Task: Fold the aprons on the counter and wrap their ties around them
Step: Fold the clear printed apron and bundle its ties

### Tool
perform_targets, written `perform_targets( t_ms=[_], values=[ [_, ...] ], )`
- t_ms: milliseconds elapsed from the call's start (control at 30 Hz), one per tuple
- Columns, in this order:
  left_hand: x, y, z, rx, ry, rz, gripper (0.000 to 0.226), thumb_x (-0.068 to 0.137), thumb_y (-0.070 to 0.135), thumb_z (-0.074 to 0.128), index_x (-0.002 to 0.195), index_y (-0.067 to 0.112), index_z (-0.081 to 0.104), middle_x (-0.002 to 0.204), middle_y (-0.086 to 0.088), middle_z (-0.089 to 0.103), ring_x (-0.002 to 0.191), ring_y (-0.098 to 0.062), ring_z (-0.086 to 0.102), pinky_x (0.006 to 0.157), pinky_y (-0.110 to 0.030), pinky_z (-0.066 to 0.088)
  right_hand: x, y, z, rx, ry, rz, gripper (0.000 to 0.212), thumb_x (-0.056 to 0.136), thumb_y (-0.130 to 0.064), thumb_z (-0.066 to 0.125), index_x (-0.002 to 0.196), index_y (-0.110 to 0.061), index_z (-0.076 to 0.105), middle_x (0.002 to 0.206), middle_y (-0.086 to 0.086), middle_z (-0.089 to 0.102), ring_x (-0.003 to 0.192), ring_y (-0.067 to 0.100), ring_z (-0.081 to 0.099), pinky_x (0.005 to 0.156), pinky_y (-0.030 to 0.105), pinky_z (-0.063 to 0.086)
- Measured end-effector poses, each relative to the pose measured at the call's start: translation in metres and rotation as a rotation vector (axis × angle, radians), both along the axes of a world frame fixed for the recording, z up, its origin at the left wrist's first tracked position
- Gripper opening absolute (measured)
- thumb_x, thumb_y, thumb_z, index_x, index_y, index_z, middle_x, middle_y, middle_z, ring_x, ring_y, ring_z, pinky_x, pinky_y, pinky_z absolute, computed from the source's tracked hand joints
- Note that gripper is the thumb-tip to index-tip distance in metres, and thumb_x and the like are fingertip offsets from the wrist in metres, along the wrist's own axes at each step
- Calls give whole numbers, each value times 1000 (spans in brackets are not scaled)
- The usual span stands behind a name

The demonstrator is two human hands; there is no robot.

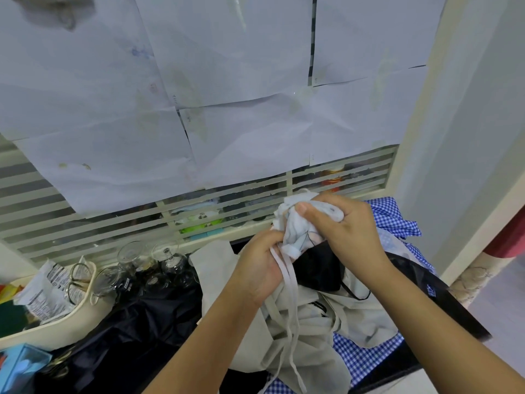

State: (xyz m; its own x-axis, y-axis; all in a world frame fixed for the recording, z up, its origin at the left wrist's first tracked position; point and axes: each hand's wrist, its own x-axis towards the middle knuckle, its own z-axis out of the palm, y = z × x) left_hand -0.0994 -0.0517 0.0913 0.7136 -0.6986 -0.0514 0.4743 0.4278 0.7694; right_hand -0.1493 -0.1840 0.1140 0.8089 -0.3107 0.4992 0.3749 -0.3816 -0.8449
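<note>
Head view, looking down on a cluttered table (159, 314). Right hand (343, 226) raised above the pile, fingers (308, 211) clenched round a bunched white apron (295, 231) with a faint printed figure on it. Left hand (260, 268) just below and beside it, fingers closed on the white ties (287, 268), which run through the palm and hang down in two long strips over the heap. Under both hands, a beige apron (295, 348) crumpled on the table, its own ties trailing toward the near edge. Black cloth (321, 268) bunched just behind the left hand, touching the white bundle from below. Blue gingham apron (366, 362) spread beneath the beige one, showing at the right and at the far right corner. Dark cloth (136, 336) lying flat on the left part of the table. Further left, a cream tub (56, 331) holding a crumpled printed packet (45, 291) and wire loops. Just beside it, a cluster of clear glasses (147, 265), standing upright, contents not readable. Near left corner, a blue box (20, 368), blurred. Behind the table, a slatted screen (85, 223) with sheets of paper (199, 81) taped over it.
</note>
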Motion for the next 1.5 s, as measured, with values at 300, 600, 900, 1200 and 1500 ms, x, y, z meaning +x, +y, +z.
perform_targets(
  t_ms=[300, 600, 900, 1200, 1500],
  values=[
    [-1, -2, 11, 236, -528, -85, 70, 54, 19, 86, 119, 13, 59, 111, 0, 69, 109, -16, 63, 88, -22, 49, 4, -5, 6, 138, 52, -111, 33, 82, -17, 65, 66, 9, 53, 62, 24, 51, 55, 15, 45, 51, 24, 37],
    [-14, -8, 12, 410, -632, 109, 31, 80, 6, 73, 101, 27, 63, 88, 16, 72, 87, 2, 66, 75, -15, 50, 3, -5, 7, 213, 86, -86, 37, 83, -19, 65, 70, 15, 54, 62, 24, 51, 57, 15, 47, 52, 20, 38],
    [-28, -18, -6, 342, -431, 356, 17, 88, 26, 63, 105, 26, 63, 97, 9, 73, 96, -8, 68, 77, -18, 52, 0, 0, 3, 213, 175, 32, 36, 88, -11, 64, 54, -5, 54, 49, -4, 47, 51, 2, 45, 51, 17, 37],
    [-21, -27, 23, 224, -479, 629, 20, 93, 22, 58, 112, 19, 62, 105, 0, 70, 99, -10, 66, 80, -19, 50, -1, 20, 20, 152, 78, -236, 46, 77, -65, 61, 99, -28, 45, 105, -8, 48, 95, 0, 53, 74, 10, 43],
    [-30, -34, 4, 284, -508, 497, 21, 92, 13, 53, 109, 9, 64, 94, 2, 74, 89, -7, 69, 70, -12, 50, -1, -14, 24, 181, 444, -120, 37, 83, -53, 60, 100, -21, 66, 94, -5, 68, 89, 10, 64, 74, 26, 51]
  ],
)
